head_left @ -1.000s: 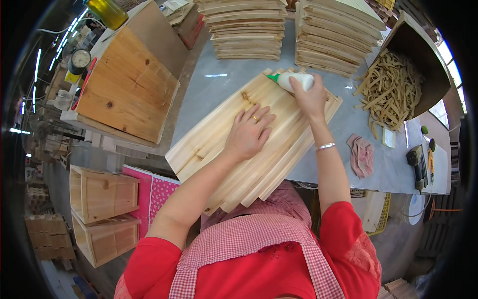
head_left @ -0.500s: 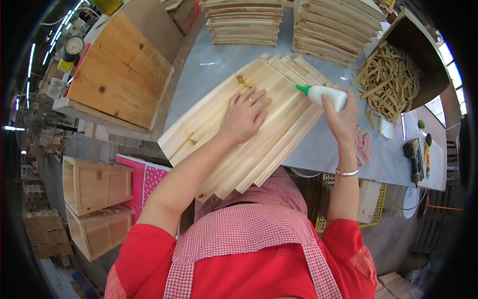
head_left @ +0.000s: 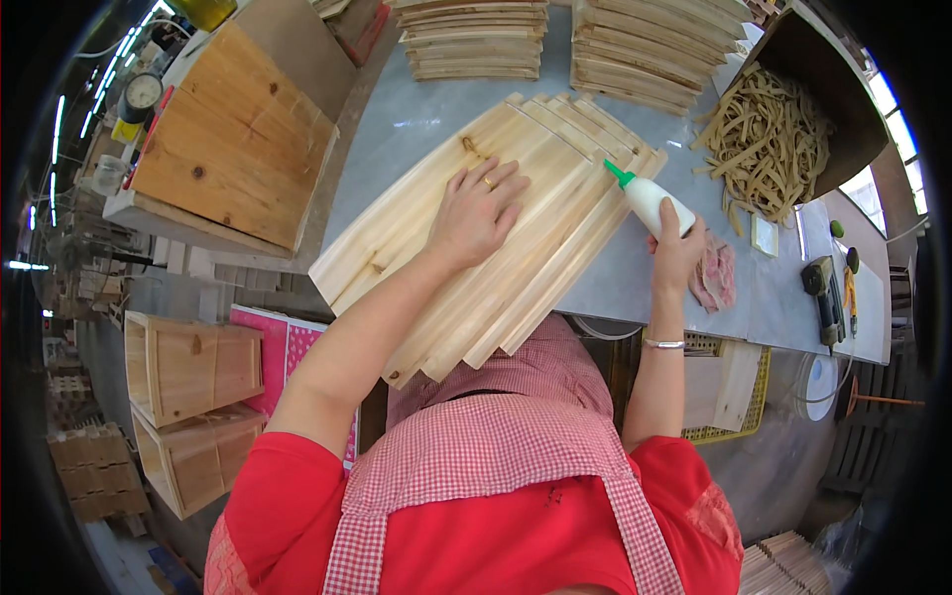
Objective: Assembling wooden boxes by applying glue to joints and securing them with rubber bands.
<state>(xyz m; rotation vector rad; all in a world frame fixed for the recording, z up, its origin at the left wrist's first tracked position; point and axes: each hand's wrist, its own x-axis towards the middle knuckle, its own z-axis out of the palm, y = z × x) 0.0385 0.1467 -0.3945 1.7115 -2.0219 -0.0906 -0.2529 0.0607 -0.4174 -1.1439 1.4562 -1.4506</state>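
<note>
Several pale wooden boards (head_left: pixel 397 253) lie fanned and overlapping on the grey table, their near ends reaching past its edge over my lap. My left hand (head_left: pixel 481 213) rests flat on the top board, fingers stretched out, a ring on one. In my right hand (head_left: pixel 676 248) is a white squeeze bottle (head_left: pixel 654 203) with a green nozzle, fingers wrapped round its lower part. The bottle tilts, its nozzle tip pointing up and left by the right side of the boards' far ends. A thin groove or line runs across the top board near its far end.
Stacked boards (head_left: pixel 471 45) and a second stack (head_left: pixel 645 50) stand at the back. Right of them, a box spills tan strips (head_left: pixel 769 144). A pink cloth (head_left: pixel 714 273) and a black power tool (head_left: pixel 823 297) lie right. Wooden boxes (head_left: pixel 198 367) stand lower left.
My right hand has drawn the bottle back toward me, and the bottle now tilts more steeply with its nozzle up. My left hand stays on the top board. The view has shifted slightly.
</note>
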